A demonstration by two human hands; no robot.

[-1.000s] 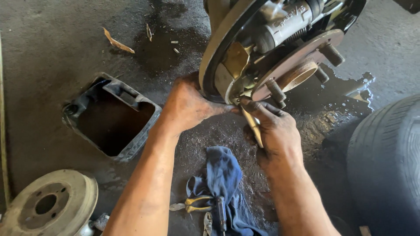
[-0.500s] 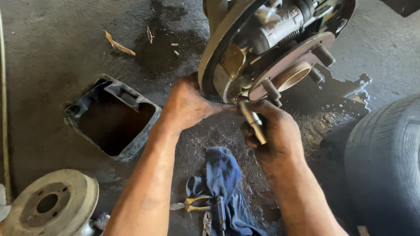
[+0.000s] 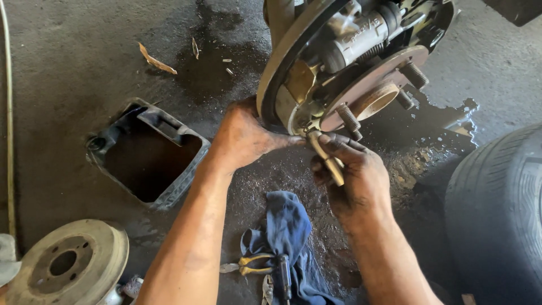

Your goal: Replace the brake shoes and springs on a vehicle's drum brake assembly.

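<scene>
Under the brake assembly [image 3: 344,68], right hand [image 3: 353,175] grips a metal tool [image 3: 326,158]; left hand [image 3: 245,135] clasps the backing plate's edge.

The right hand [image 3: 353,181] now sits higher and closer to the brake assembly [image 3: 344,62] than a second ago, its fingers curled more tightly around the yellowish tool [image 3: 326,159]. The tool's upper end now meets the lower edge of the backing plate, where earlier it angled lower, toward the wet floor. The left hand [image 3: 245,135] presses a little further in against the rim, fingertips reaching the tool's tip. The view itself drifts slightly, so the tyre [image 3: 497,214] slides a touch leftward in frame.
</scene>
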